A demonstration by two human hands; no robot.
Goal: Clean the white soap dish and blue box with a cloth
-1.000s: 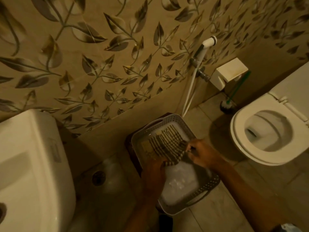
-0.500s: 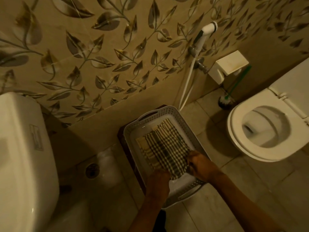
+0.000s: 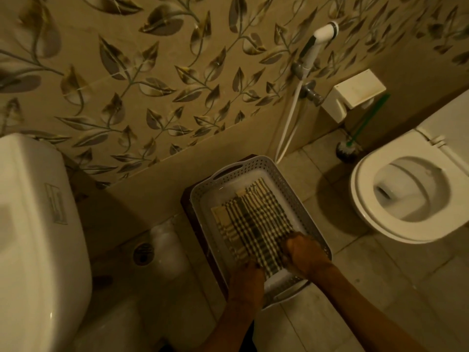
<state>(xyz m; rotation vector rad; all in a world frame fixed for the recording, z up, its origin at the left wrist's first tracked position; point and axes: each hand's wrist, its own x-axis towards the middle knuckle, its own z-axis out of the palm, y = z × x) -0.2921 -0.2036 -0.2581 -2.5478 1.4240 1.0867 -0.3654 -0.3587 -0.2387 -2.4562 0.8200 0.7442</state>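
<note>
The perforated box (image 3: 308, 219) sits on a dark stool (image 3: 188, 209) on the tiled bathroom floor, between a white cistern (image 3: 38, 224) and the toilet (image 3: 365, 214). A checked cloth (image 3: 253, 219) lies spread along its inside. The left hand (image 3: 247, 278) and right hand (image 3: 307, 252) both grip the cloth's near end, fingers curled into the fabric.

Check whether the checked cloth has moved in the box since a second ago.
Yes. Judged against the box, the checked cloth has stretched toward its near end.
</note>
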